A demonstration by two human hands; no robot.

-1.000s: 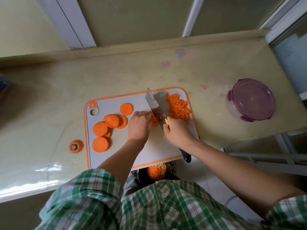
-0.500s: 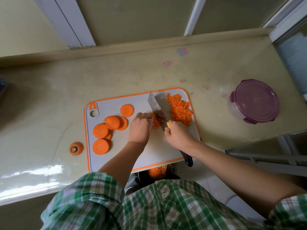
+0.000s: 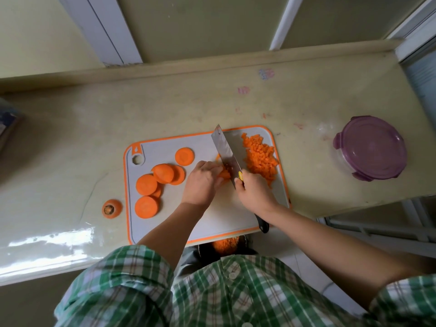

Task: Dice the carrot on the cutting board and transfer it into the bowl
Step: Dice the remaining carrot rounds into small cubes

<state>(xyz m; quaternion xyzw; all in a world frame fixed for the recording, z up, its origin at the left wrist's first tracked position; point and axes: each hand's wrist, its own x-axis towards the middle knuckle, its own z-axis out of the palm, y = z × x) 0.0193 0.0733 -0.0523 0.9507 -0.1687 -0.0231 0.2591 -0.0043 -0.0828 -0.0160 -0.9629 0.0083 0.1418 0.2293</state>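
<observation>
The right hand (image 3: 256,193) is closed round the handle of a knife (image 3: 225,152), whose broad blade is angled across the cutting board (image 3: 165,223), tip towards the far edge. The left hand (image 3: 201,182) is set just beside the blade, its fingers curled down on a small carrot piece (image 3: 224,175), which is pinned to the board against the blade. A pile of diced carrot (image 3: 259,159) is heaped on the board to the right of the knife. Round carrot slices (image 3: 162,173), some overlapping, are spread over the board's left half. A carrot top (image 3: 112,208) is left on the tabletop (image 3: 165,109) just off the board's left edge. A dark bowl (image 3: 206,249) holding diced carrot is partly seen below the board's near edge. A purple-lidded container (image 3: 370,151) is placed well apart, to the right.
</observation>
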